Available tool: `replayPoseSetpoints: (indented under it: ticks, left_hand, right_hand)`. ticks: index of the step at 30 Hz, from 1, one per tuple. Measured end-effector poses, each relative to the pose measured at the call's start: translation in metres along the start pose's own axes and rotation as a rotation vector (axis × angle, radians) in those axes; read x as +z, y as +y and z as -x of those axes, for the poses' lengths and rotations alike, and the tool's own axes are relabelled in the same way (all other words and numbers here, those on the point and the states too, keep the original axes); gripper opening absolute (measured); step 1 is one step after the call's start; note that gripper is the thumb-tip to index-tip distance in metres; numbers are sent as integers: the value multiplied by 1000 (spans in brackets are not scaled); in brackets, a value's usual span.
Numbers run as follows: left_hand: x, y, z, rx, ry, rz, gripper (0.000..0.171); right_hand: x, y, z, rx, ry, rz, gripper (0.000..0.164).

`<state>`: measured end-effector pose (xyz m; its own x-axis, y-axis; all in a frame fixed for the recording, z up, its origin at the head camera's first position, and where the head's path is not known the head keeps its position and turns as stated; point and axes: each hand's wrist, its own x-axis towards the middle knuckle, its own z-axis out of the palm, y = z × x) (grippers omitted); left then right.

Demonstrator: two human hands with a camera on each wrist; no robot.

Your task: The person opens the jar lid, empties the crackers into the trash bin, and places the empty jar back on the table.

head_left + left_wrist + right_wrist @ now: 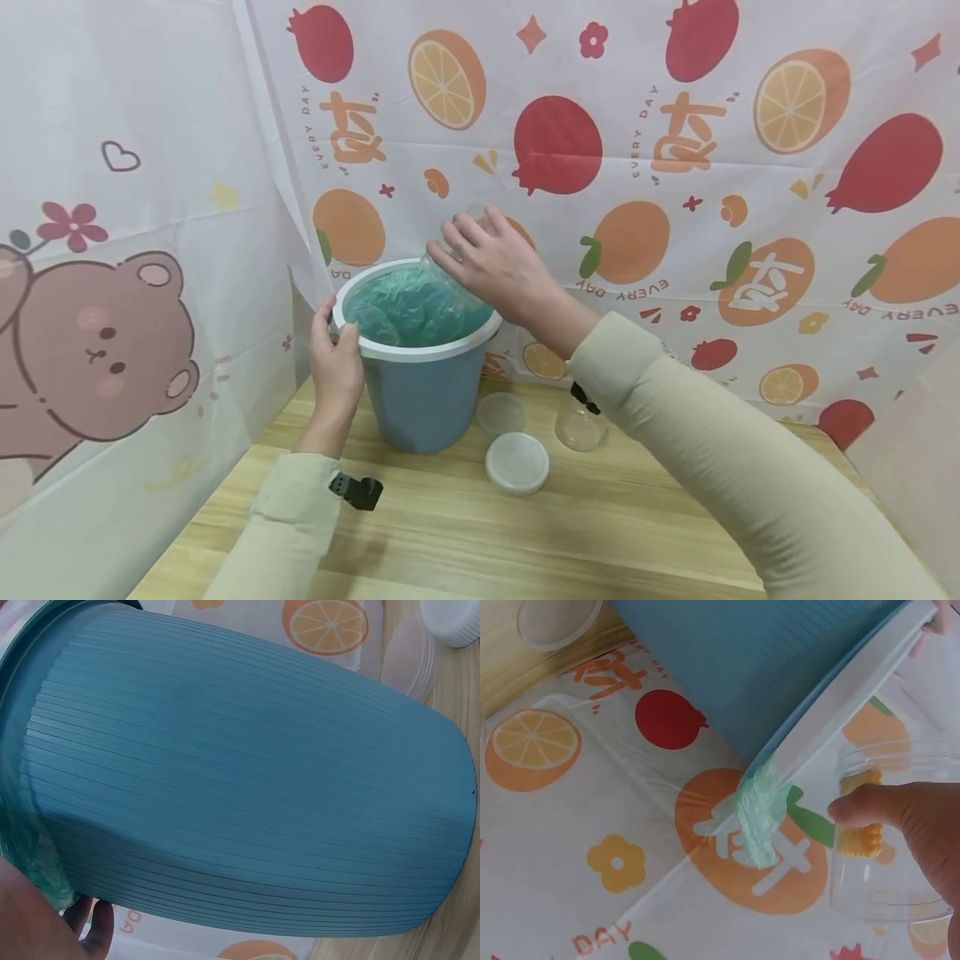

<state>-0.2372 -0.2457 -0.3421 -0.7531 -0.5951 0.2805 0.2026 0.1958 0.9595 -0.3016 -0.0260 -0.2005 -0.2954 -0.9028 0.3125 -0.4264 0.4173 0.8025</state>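
Note:
A blue trash can (427, 404) with a white rim (423, 353) stands on the table, lined with a green plastic bag (397, 304). My left hand (337, 367) grips the can's left side at the rim, thumb on the near side. Over the can's right edge, my right hand (498, 262) holds a clear plastic jar (866, 892), tipped toward the opening. A yellow, wavy-edged biscuit (861, 840) shows inside the jar in the right wrist view, partly behind the thumb. A bit of the bag hangs outside the rim there.
Right of the can lie a white screw lid (517, 462) and a thin clear disc (501, 414). Another clear container (581, 429) stands beyond them, partly under the right sleeve. A fruit-printed cloth (555, 142) hangs close behind the can, and a bear-printed one covers the left side.

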Motion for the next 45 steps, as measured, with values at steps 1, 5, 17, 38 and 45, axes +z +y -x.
replayPoseSetpoints:
  ticks: [1, 5, 17, 38, 45]
  left_hand:
    - [0, 0, 0, -2, 1, -1, 62]
    - [-1, -1, 1, -2, 7, 2, 62]
    - [1, -1, 1, 3, 4, 0, 62]
    - [0, -2, 1, 11, 11, 13, 62]
    - [1, -2, 0, 12, 12, 12, 62]
  right_hand:
    - [-1, 1, 3, 16, 5, -32, 85]
    - [-3, 6, 19, 103, 70, -174, 83]
    - [8, 9, 72, 309, 370, -353, 95]
    - [14, 5, 27, 191, 217, -215, 77]
    - [4, -1, -1, 31, 8, -164, 76]
